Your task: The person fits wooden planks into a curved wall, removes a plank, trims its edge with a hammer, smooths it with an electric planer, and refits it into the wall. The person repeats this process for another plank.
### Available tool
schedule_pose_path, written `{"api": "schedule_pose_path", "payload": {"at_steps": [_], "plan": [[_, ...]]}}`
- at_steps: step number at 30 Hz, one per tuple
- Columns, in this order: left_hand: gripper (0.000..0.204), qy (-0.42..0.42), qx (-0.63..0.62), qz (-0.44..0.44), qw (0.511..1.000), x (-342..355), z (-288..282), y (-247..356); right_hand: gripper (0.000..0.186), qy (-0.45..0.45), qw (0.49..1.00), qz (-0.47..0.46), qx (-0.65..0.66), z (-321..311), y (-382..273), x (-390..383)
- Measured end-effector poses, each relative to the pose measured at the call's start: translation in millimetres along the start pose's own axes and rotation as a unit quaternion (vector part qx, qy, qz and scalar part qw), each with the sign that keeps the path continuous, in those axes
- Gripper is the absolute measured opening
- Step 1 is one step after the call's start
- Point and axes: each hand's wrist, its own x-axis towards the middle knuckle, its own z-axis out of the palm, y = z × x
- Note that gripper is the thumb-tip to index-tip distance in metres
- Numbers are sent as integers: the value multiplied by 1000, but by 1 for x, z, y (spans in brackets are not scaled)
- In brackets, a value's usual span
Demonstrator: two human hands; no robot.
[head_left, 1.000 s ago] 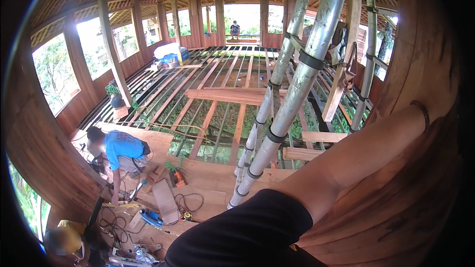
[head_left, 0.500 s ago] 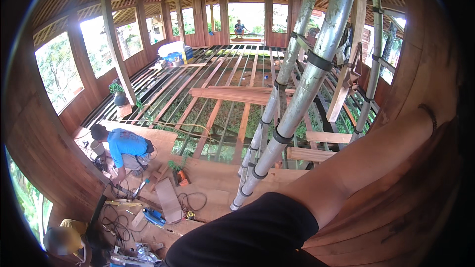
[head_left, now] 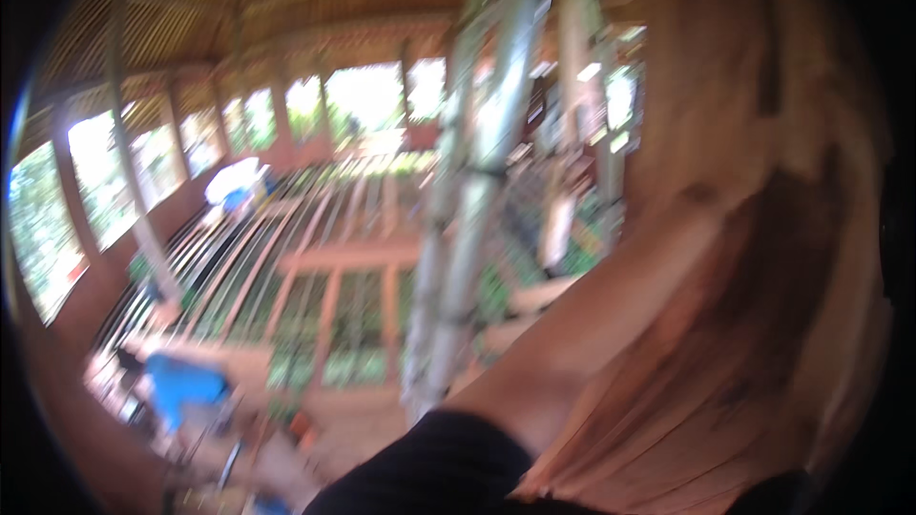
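Observation:
The whole picture is smeared by motion. My right forearm [head_left: 611,324], with a black sleeve [head_left: 429,463] at the elbow, reaches from the lower middle up to the right along a curved wooden wall [head_left: 763,391]. The hand at its end is lost in the blur against the wood near the upper right. What it touches, and whether its fingers are closed, cannot be made out. My left hand is out of the picture. A silver metal ladder [head_left: 468,229] stands just left of the forearm and runs steeply upward.
Far below lies an open floor of wooden joists [head_left: 353,257] with green showing between them. A person in a blue shirt [head_left: 186,386] crouches on boards at the lower left among tools. Posts and window openings [head_left: 86,153] ring the room.
The view has swung and tilted upward and gone blurry. The ladder and joists have shifted in the picture. My forearm stays stretched up along the wooden wall.

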Motion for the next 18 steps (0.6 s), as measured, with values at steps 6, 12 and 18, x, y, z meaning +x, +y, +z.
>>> {"api": "schedule_pose_path", "payload": {"at_steps": [6,12,18], "plan": [[60,-69,-152,-17,986,25,-36,14,51,22,974,78,210,10,3,-83],[66,-179,-366,-152,901,32,-42,45,52,-65,918,63,387,37,23,-166],[61,-222,-512,-226,798,43,-52,50,40,-154,904,219,334,48,107,-317]]}}
